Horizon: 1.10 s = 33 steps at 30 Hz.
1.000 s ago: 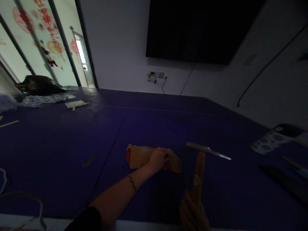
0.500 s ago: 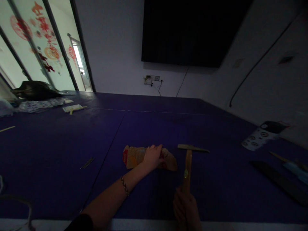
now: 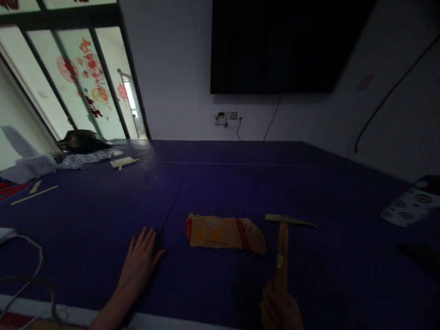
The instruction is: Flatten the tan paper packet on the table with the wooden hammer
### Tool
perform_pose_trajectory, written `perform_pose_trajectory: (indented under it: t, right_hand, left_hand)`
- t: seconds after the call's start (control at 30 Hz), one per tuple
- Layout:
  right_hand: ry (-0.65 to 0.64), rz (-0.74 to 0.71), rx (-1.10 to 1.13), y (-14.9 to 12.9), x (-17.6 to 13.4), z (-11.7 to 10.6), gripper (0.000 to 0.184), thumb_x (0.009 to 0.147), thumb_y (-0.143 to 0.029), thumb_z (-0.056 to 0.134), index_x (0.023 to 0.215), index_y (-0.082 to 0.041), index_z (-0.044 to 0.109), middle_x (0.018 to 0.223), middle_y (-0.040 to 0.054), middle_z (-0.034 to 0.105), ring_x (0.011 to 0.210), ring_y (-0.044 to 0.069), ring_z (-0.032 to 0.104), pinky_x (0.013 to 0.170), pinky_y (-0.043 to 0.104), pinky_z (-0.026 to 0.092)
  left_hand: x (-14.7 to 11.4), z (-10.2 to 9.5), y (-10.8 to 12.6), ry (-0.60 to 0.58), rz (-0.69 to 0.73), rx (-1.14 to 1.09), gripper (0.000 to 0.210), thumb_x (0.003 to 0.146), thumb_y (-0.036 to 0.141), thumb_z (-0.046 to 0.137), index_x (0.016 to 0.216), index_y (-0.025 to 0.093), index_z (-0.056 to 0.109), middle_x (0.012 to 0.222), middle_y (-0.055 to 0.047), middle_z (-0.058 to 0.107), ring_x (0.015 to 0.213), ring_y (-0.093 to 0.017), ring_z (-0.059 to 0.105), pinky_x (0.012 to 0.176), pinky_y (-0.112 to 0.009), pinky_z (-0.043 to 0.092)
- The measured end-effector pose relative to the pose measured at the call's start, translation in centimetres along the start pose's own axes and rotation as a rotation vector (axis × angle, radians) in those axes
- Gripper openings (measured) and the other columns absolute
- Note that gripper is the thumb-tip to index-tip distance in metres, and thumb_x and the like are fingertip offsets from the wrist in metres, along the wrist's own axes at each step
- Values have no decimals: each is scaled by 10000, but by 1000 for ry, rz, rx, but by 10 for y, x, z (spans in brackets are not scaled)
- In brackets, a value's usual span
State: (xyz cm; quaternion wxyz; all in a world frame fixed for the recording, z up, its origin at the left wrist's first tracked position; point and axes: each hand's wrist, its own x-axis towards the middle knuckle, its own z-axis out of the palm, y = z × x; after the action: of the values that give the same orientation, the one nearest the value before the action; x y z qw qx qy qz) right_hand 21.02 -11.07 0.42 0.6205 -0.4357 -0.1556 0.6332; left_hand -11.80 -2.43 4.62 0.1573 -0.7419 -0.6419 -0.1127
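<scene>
My left hand lies low over the purple tabletop with its fingers stretched out and slightly apart. Whatever is under its palm and fingertips is hidden. In my right hand, near the front edge, is the wooden handle of a hammer. Its narrow metal head points away from me, with one end tapering to the right. Between the two hands, a torn piece of brown cardboard with red bands lies flat, touched by neither hand.
A patterned container stands at the right, near a dark flat object. White cables run along the left front. Plastic wrapping and a black bag lie at the back left. A wall backs the purple table.
My left hand has let go of the cardboard and moved left, over where several thin metal pieces lay. My right hand still grips the hammer. The view has turned left.
</scene>
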Motion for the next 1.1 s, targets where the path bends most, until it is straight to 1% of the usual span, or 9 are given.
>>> perform_pose_trajectory:
  t: [0.1,0.2,0.27,0.47,0.57,0.7,0.8,1.0,1.1]
  right_hand:
    - [14,-21,2,0,-2,2,413,505,-434,764,671,-191,475,292,-128,389,204,23,294,212,123,261]
    - [13,-15,-5,0,1,0,407,513,-438,757,666,-193,469,297,-127,393,202,26,288,199,129,260]
    - [-15,17,-19,1,3,-4,410,507,-441,758,659,-197,465,296,-123,401,197,37,296,190,147,278]
    - [-49,-6,-23,6,7,-13,372,548,-437,732,637,-205,456,283,-127,390,166,59,316,180,168,295]
    - [-56,-17,-41,6,5,-11,371,553,-440,728,641,-198,461,279,-129,383,162,55,315,180,158,288]
    - [-11,-8,-27,3,4,-8,393,522,-427,750,665,-195,466,295,-128,399,188,47,324,183,144,285]
    - [-45,37,-38,2,5,-8,413,497,-446,754,632,-198,452,282,-119,403,177,54,317,173,160,286]
    - [-35,24,-29,-1,3,-2,419,502,-451,749,583,-203,420,258,-121,390,159,54,309,173,161,294]
    - [-2,24,-11,-4,-3,7,446,466,-459,763,567,-198,416,254,-124,387,160,42,293,166,152,289]
  left_hand:
    - [-14,1,-14,-116,-74,51,511,811,416,338,1169,97,514,1291,-118,462,1236,-301,344,984,-491,293]
    - [-15,-5,-11,-204,-112,48,525,810,410,321,1181,88,506,1308,-107,442,1252,-289,321,995,-471,283]
    - [-13,-7,-7,-225,-123,36,531,806,409,329,1182,79,505,1308,-117,441,1254,-289,318,991,-466,290]
    - [-13,-3,-8,-217,-210,56,582,788,446,342,1227,82,457,1346,-142,380,1272,-326,267,960,-524,293]
    - [-14,-1,-10,-238,-187,47,581,793,444,322,1206,65,476,1331,-134,406,1272,-319,268,970,-524,281]
    - [-15,-3,-10,-179,-158,35,573,798,444,307,1176,60,503,1302,-129,447,1257,-318,298,970,-518,287]
    - [-16,-5,-10,-162,-134,27,541,798,426,324,1145,68,530,1272,-133,482,1243,-315,325,967,-507,297]
    - [-15,3,-15,-117,-94,-6,418,833,238,275,1105,106,565,1224,-129,531,1216,-269,384,967,-500,303]
    - [-14,7,-19,-141,-52,-29,428,817,140,249,1100,128,569,1183,-130,565,1173,-244,445,969,-508,297]
